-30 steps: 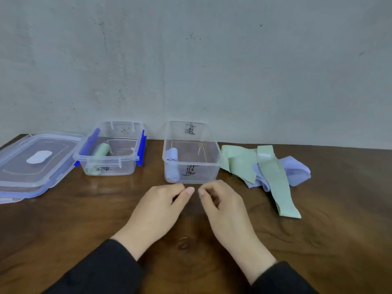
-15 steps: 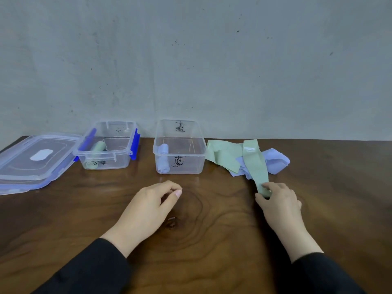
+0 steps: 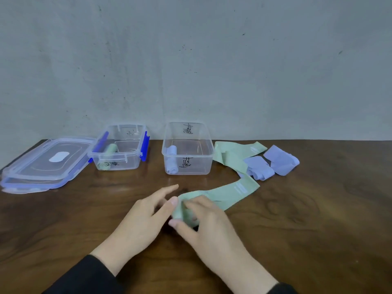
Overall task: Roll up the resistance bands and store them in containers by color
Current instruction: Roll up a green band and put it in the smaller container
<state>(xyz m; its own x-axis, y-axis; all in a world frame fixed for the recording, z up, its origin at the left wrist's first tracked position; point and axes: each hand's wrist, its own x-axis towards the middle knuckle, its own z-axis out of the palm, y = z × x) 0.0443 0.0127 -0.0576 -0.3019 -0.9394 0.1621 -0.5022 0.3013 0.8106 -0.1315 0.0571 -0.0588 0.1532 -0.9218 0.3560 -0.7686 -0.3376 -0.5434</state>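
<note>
A long green band (image 3: 233, 190) trails from the table's middle back toward the pile at the right. My right hand (image 3: 209, 224) grips its near end, fingers and thumb curled round it. My left hand (image 3: 146, 215) lies beside it with straight fingers, its thumb tip touching the band's end. Another green band (image 3: 234, 152) and two lilac bands (image 3: 259, 169) (image 3: 281, 160) lie at the back right. The left clear container (image 3: 118, 154) with blue clips holds a rolled green band (image 3: 110, 149). The middle container (image 3: 187, 154) holds a rolled lilac band (image 3: 171, 158).
A clear lid with a blue rim (image 3: 45, 164) lies at the far left of the wooden table (image 3: 318, 230). A grey wall stands right behind the containers.
My right hand has pulled the green band's end from the pile toward the table's middle, next to my left hand. The band now stretches out across the table.
</note>
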